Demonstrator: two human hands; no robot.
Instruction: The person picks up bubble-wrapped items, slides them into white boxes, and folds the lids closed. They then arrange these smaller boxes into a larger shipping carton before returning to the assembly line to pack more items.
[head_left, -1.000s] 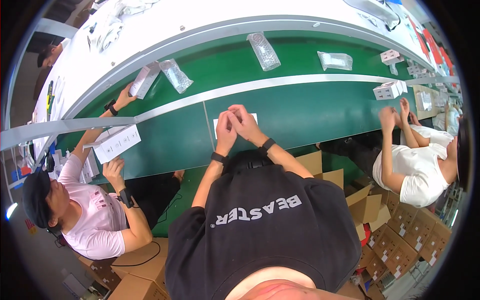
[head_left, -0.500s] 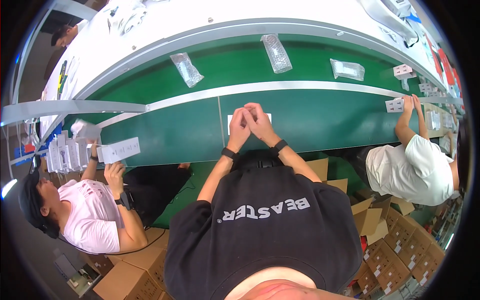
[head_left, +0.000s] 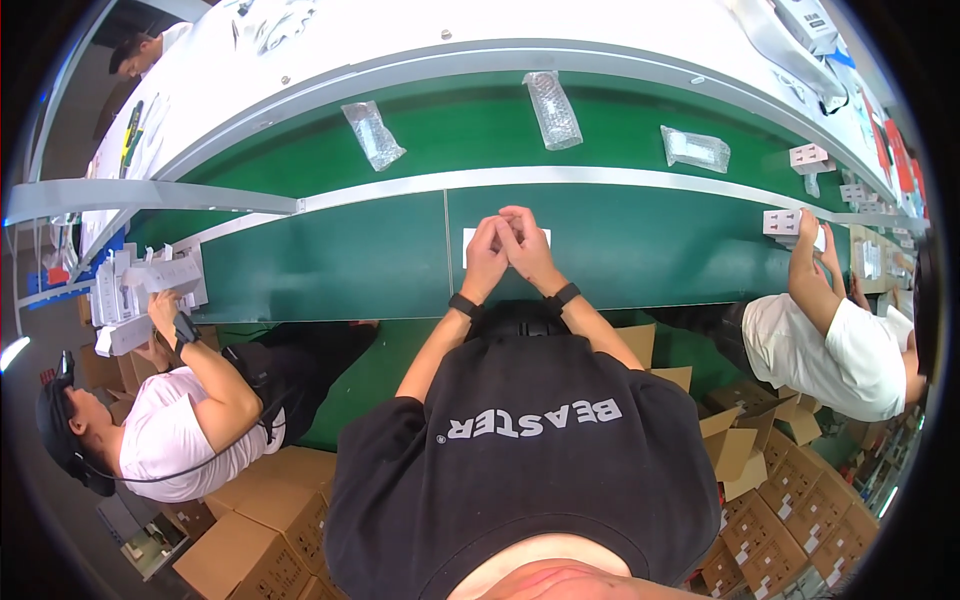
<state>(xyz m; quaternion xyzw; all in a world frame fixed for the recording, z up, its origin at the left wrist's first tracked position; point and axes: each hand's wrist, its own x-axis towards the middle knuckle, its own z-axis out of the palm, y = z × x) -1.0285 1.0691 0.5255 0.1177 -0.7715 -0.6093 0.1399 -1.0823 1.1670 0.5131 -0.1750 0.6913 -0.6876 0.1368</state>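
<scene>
My left hand (head_left: 485,254) and my right hand (head_left: 528,248) meet over the green work surface, with fingers curled and pressed together. What they hold, if anything, is hidden between the fingers. Beneath them lies a flat white piece (head_left: 541,238), a sheet or small box; only its side edges show past my hands. A dark band circles each of my wrists.
Clear bubble-wrapped packets (head_left: 552,110) lie on the green strip beyond the white rail (head_left: 400,191). At left, a co-worker handles a white carton (head_left: 165,272) beside several others; at right, another handles a white box (head_left: 781,222). Cardboard boxes (head_left: 245,548) stand behind me.
My hands stay joined over the white piece, with the fingers slightly shifted. The left co-worker has brought a long white carton back towards the other cartons. The right co-worker's hands and box have shifted slightly.
</scene>
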